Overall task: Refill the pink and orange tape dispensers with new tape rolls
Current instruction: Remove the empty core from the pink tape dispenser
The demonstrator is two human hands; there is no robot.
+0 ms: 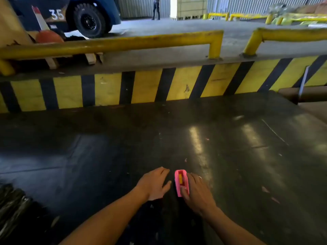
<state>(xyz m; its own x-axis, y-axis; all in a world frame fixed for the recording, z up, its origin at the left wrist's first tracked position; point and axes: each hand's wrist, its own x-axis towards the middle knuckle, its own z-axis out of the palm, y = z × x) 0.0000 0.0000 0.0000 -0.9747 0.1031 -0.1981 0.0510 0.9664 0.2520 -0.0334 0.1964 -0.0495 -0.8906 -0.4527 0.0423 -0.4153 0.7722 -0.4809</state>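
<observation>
**Mia:** While the small pink plastic tape dispenser [181, 183] sits on the dark shiny table [247, 138], which step is this?

**Ben:** It looks like the pink one's turn. I think the person is picking it up or setting it down. I cannot tell which.

**Mia:** Who has it?

**Ben:** The right hand [198, 193]. Its fingers [184, 191] curl around the right side and near end of the dispenser. They touch it.

**Mia:** And the left hand [154, 183]?

**Ben:** It is flat and spread wide, just beside the dispenser on the left. It holds nothing. A little gap sits between its thumb and the pink side.

**Mia:** Is there tape inside?

**Ben:** Something yellow shows in the open top. It may be a roll or a core. It is too small to tell.

**Mia:** What comes next?

**Ben:** I think both hands must steady the dispenser, then check the roll inside. I see no new rolls and no orange dispenser here.
</observation>
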